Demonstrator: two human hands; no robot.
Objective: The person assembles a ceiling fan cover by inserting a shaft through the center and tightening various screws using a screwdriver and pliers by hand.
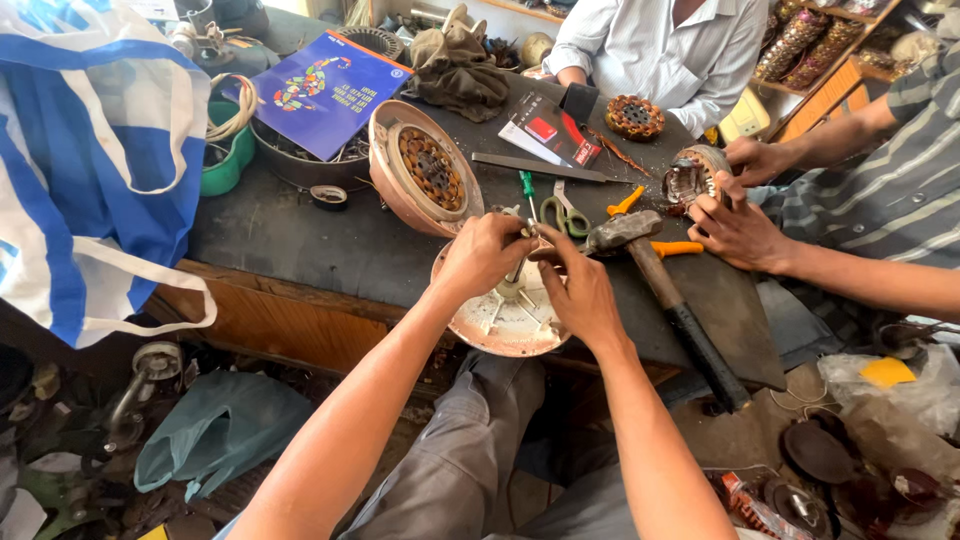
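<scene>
**Two hands close on a fan cover's hub at the worktop edge**

We see both of our hands meeting over a round, pale metal motor cover (500,318) that lies flat, inner ribs upward, overhanging the near edge of the dark worktop (300,235). The left hand (487,256) comes in from the left and the right hand (578,288) from the right, so the cover's central hub sits directly beneath and between them, equally near to each. Both hands are curled narrow, fingertips pinched together around a slim upright tool or shaft at the hub; we cannot tell which it is, since the fingers hide its top.

Just behind the left hand, a copper-coloured housing with its wound stator (428,168) leans tilted. A hammer (660,290) lies just beside the right hand, its handle running away toward the near right. Green-handled scissors (565,215) and a green screwdriver (527,190) rest just beyond. To the right, a co-worker's hands (740,225) hold another motor part (690,178).
</scene>
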